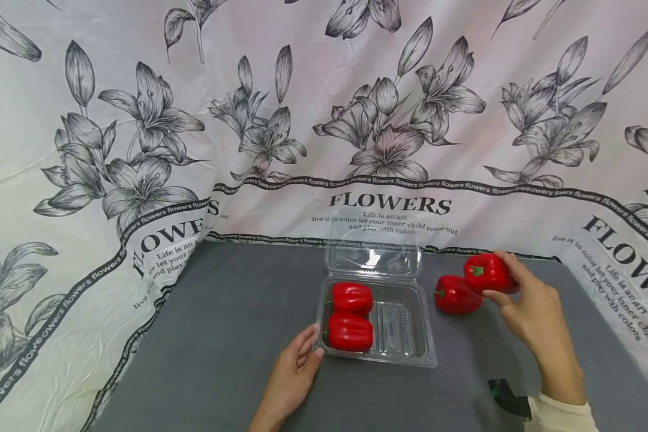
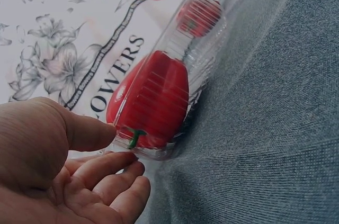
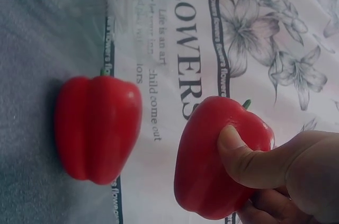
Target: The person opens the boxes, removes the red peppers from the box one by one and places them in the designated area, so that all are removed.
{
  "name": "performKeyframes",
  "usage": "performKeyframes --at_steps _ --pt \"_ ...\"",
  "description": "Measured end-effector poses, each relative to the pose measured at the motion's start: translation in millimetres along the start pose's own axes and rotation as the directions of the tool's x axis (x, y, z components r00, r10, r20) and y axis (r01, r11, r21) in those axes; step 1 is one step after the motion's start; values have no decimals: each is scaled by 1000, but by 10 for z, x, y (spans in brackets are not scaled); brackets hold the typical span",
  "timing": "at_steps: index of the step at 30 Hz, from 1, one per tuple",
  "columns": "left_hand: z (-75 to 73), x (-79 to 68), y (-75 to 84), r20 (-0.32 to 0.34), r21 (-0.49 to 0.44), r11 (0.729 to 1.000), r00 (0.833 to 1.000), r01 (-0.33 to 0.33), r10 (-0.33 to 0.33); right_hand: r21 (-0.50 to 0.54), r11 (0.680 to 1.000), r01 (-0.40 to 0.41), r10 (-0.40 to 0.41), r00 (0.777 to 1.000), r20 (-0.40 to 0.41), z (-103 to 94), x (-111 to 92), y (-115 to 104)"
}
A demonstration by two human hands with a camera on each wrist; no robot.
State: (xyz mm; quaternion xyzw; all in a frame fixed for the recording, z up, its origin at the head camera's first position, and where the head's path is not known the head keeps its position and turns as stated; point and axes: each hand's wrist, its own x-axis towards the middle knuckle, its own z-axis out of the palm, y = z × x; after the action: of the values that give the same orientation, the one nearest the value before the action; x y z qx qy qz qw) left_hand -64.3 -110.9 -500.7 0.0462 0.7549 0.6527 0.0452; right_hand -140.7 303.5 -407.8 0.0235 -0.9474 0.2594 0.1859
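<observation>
My right hand (image 1: pixel 531 306) grips a red bell pepper (image 1: pixel 486 272) and holds it raised off the table; its green stem points left in the head view. Another red bell pepper (image 3: pixel 98 128) lies on the table just beside it. A clear plastic clamshell box (image 1: pixel 402 354) stands with its lid tipped back. Inside, along its left side, two red bell peppers (image 1: pixel 351 333) sit one behind the other. At the box's front left corner is my left hand (image 1: pixel 294 372), its thumb and fingers pinching the rim. The left wrist view shows the thumb (image 2: pixel 90 133) against the plastic.
A grey cloth (image 1: pixel 237 300) covers the table. Behind it and on both sides hangs a white curtain (image 1: pixel 281 144) printed with flowers and lettering. The box's clear lid (image 1: pixel 372 261) leans up close to the curtain. A dark strap (image 1: pixel 510 399) is at the right wrist.
</observation>
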Motion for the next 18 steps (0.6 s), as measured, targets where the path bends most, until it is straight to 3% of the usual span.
performKeyframes --at_steps 6,18 --pt "2 21 2 -8 20 1000 1000 22 -22 0 1000 7 -7 1000 0 -41 -6 88" --pt "5 1 7 -6 6 1000 1000 2 -2 -18 999 -27 27 1000 8 -36 -39 232"
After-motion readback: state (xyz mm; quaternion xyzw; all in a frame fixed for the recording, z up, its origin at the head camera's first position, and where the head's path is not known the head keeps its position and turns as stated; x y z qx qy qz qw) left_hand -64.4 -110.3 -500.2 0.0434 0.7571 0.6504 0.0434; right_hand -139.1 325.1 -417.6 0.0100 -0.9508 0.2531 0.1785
